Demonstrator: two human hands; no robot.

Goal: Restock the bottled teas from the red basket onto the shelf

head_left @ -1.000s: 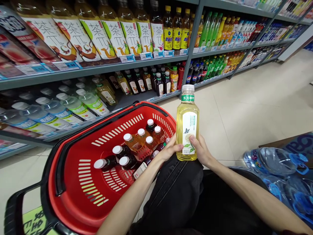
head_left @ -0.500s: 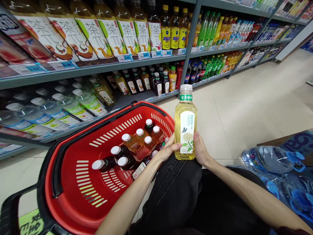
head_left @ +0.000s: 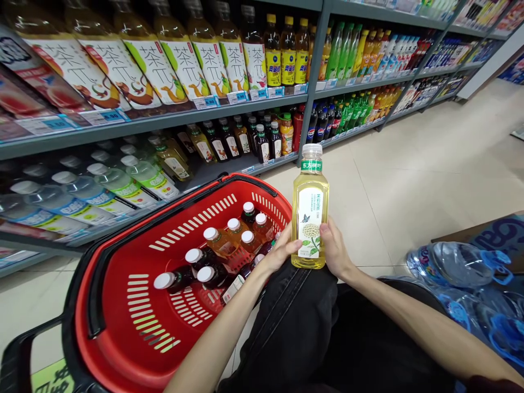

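Observation:
Upright between both hands is a clear bottle of pale yellow tea (head_left: 310,210) with a white cap, a green neck band and a white flower label. My left hand (head_left: 282,251) grips its lower left side, thumb across the front. On the opposite side my right hand (head_left: 334,248) is closed around it, thumb on the label's edge. The fingers behind the bottle are hidden. Left of it stands a red shopping basket (head_left: 117,289), with several dark and amber drink bottles (head_left: 219,240) inside. My left forearm covers part of the basket's right side.
Shelves (head_left: 164,123) packed with drinks run along the far side. Large tea bottles (head_left: 143,76) stand on the upper level, clear bottles (head_left: 98,191) lower left. Big water jugs (head_left: 462,265) lie at the right. Pale floor tiles (head_left: 409,185) stretch between. The basket's black handle (head_left: 92,273) rests along its rim.
Both hands still hold the tea bottle, which has turned slightly so its label faces a little more to the left. The view has shifted slightly; the basket and its bottles stay put.

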